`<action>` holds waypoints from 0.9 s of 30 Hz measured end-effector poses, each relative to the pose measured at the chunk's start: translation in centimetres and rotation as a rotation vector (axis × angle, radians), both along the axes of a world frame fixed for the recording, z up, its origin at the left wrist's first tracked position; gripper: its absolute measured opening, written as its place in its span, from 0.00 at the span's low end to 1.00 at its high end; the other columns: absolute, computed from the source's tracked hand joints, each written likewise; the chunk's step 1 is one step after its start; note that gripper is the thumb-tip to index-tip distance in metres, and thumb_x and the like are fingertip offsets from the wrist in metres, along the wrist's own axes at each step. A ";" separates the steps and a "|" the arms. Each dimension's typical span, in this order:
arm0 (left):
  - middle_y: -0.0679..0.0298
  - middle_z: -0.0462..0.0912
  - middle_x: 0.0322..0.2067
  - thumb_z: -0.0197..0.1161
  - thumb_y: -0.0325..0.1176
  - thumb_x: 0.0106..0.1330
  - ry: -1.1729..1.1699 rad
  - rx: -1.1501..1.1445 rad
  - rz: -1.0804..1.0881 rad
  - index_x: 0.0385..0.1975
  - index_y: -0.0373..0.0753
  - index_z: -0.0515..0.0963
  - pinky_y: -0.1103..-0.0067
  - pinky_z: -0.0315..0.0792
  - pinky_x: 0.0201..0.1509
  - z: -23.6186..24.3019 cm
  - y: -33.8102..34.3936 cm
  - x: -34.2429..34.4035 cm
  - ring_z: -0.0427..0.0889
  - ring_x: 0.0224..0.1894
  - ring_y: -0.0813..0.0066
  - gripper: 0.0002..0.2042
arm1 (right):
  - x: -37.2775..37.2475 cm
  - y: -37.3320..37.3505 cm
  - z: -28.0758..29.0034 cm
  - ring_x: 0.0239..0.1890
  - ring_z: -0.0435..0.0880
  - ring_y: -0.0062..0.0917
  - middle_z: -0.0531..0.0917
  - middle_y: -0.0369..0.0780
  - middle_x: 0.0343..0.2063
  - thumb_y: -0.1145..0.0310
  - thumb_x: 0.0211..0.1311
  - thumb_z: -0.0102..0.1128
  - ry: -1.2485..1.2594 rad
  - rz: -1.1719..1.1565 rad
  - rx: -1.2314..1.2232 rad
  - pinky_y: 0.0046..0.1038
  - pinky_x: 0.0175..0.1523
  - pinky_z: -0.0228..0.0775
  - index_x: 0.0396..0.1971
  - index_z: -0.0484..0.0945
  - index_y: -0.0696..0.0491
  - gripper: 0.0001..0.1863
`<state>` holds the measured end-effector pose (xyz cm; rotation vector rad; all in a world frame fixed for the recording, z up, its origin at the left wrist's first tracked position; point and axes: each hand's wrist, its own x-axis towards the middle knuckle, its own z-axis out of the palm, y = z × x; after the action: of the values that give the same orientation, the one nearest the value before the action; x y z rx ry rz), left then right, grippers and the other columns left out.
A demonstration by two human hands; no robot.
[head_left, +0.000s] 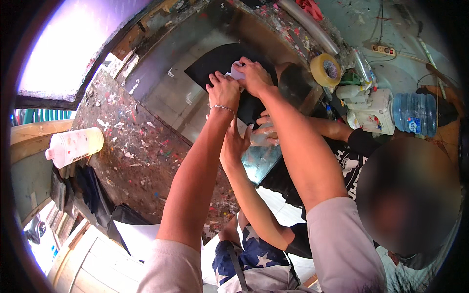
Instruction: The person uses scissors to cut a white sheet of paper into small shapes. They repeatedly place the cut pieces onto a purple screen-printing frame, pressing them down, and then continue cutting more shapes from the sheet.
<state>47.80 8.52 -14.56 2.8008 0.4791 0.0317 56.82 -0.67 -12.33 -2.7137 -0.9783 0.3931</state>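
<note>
My left hand (224,91) and my right hand (255,78) meet over a black sheet (219,57) on a glass pane (171,100). Between them is a small crumpled white piece (237,72), paper or cloth; I cannot tell which. My right fingers close round it, while my left fingers are bent and pinch at its left edge. A bracelet circles my left wrist. Just below my hands, a co-worker's hand (234,146) reaches up by the sheet's near edge. The co-worker's other hand (266,131) is beside it, partly behind my right forearm.
The paint-spotted table (132,141) surrounds the glass. A pinkish bottle (75,145) lies at its left edge. To the right are a tape roll (325,70), a white jug (378,115) and a blue water bottle (415,114). The co-worker sits close on the right, arms crossing beneath mine.
</note>
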 end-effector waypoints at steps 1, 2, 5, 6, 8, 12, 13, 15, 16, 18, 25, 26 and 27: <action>0.45 0.73 0.48 0.60 0.41 0.62 -0.004 0.002 -0.003 0.42 0.31 0.77 0.59 0.74 0.50 0.0 -0.1 -0.1 0.72 0.55 0.48 0.18 | 0.0 0.1 -0.1 0.56 0.73 0.37 0.71 0.33 0.55 0.67 0.51 0.68 -0.006 -0.014 -0.015 0.39 0.57 0.73 0.53 0.76 0.39 0.26; 0.45 0.73 0.48 0.60 0.41 0.62 -0.010 0.007 -0.001 0.42 0.31 0.77 0.60 0.74 0.50 -0.2 0.1 -0.1 0.72 0.54 0.48 0.18 | -0.1 0.2 -0.1 0.55 0.73 0.38 0.71 0.34 0.56 0.68 0.52 0.67 -0.010 -0.007 -0.013 0.38 0.58 0.72 0.54 0.76 0.40 0.26; 0.45 0.74 0.46 0.61 0.41 0.61 -0.056 0.072 0.016 0.42 0.31 0.78 0.60 0.75 0.49 -0.5 0.2 0.1 0.73 0.53 0.49 0.18 | -0.1 0.6 0.1 0.55 0.73 0.39 0.71 0.35 0.57 0.69 0.53 0.66 -0.025 0.003 -0.012 0.37 0.59 0.71 0.55 0.75 0.41 0.26; 0.45 0.74 0.46 0.61 0.41 0.61 -0.077 0.103 0.023 0.41 0.31 0.78 0.61 0.75 0.48 -0.6 0.3 0.3 0.73 0.52 0.49 0.18 | 0.1 0.7 0.2 0.55 0.73 0.38 0.72 0.34 0.56 0.69 0.53 0.66 -0.031 0.000 -0.012 0.37 0.58 0.72 0.54 0.76 0.40 0.25; 0.45 0.74 0.45 0.61 0.41 0.61 -0.064 0.078 0.020 0.41 0.31 0.78 0.61 0.75 0.48 -0.6 0.4 0.6 0.74 0.52 0.49 0.18 | 0.4 0.7 0.2 0.55 0.74 0.37 0.72 0.33 0.56 0.69 0.53 0.67 -0.027 -0.004 -0.011 0.37 0.58 0.73 0.53 0.77 0.39 0.25; 0.46 0.75 0.45 0.61 0.41 0.61 -0.068 0.064 0.019 0.40 0.31 0.78 0.61 0.75 0.48 -0.4 0.2 0.5 0.74 0.51 0.49 0.17 | 0.4 0.6 0.3 0.55 0.74 0.37 0.73 0.33 0.55 0.69 0.54 0.66 -0.022 0.001 -0.020 0.37 0.57 0.73 0.53 0.76 0.39 0.25; 0.45 0.74 0.45 0.61 0.41 0.61 -0.062 0.055 0.018 0.40 0.31 0.78 0.61 0.75 0.48 -0.5 0.3 0.4 0.74 0.52 0.49 0.17 | 0.3 0.6 0.4 0.54 0.75 0.36 0.73 0.33 0.55 0.69 0.54 0.66 -0.031 0.006 -0.026 0.37 0.57 0.73 0.54 0.76 0.39 0.25; 0.45 0.74 0.45 0.61 0.41 0.61 -0.049 0.038 0.010 0.40 0.31 0.78 0.61 0.75 0.48 -0.2 0.3 0.4 0.74 0.52 0.49 0.17 | 0.4 0.7 0.4 0.54 0.75 0.36 0.73 0.33 0.54 0.69 0.54 0.66 -0.026 0.007 -0.013 0.37 0.57 0.73 0.54 0.76 0.39 0.25; 0.45 0.74 0.46 0.62 0.41 0.60 -0.053 0.031 0.013 0.40 0.31 0.78 0.61 0.75 0.49 -0.2 0.2 0.4 0.74 0.52 0.49 0.18 | 0.5 0.6 0.3 0.54 0.75 0.36 0.73 0.33 0.54 0.69 0.55 0.66 -0.023 0.008 -0.007 0.37 0.57 0.73 0.54 0.76 0.39 0.25; 0.45 0.74 0.46 0.62 0.41 0.60 -0.064 0.020 0.022 0.40 0.31 0.78 0.60 0.75 0.49 -0.3 0.4 0.4 0.74 0.52 0.49 0.18 | 0.3 0.7 0.5 0.54 0.75 0.36 0.73 0.33 0.54 0.70 0.54 0.66 -0.022 0.004 -0.017 0.37 0.57 0.73 0.54 0.76 0.39 0.25; 0.46 0.74 0.45 0.60 0.38 0.60 -0.067 0.044 0.019 0.40 0.30 0.78 0.59 0.74 0.50 -0.4 0.4 0.4 0.73 0.53 0.49 0.16 | 0.2 0.9 0.9 0.54 0.75 0.37 0.75 0.33 0.52 0.69 0.54 0.67 -0.014 -0.014 -0.024 0.37 0.57 0.73 0.53 0.75 0.39 0.25; 0.46 0.75 0.45 0.58 0.35 0.61 -0.054 0.011 0.014 0.39 0.30 0.79 0.58 0.74 0.51 0.2 0.3 0.3 0.73 0.54 0.49 0.14 | 0.3 0.9 0.9 0.55 0.74 0.36 0.73 0.33 0.54 0.69 0.54 0.66 0.005 -0.017 -0.040 0.37 0.58 0.72 0.55 0.75 0.39 0.26; 0.46 0.75 0.45 0.55 0.31 0.61 -0.041 -0.023 0.009 0.39 0.29 0.80 0.57 0.73 0.52 0.6 0.3 0.3 0.72 0.54 0.48 0.13 | 0.4 0.8 0.9 0.56 0.73 0.36 0.72 0.32 0.56 0.68 0.55 0.66 0.023 -0.020 -0.056 0.37 0.59 0.71 0.56 0.74 0.38 0.27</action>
<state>48.11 8.85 -13.95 2.7698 0.4791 0.0841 57.19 0.14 -11.40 -2.7603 -0.9466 0.4539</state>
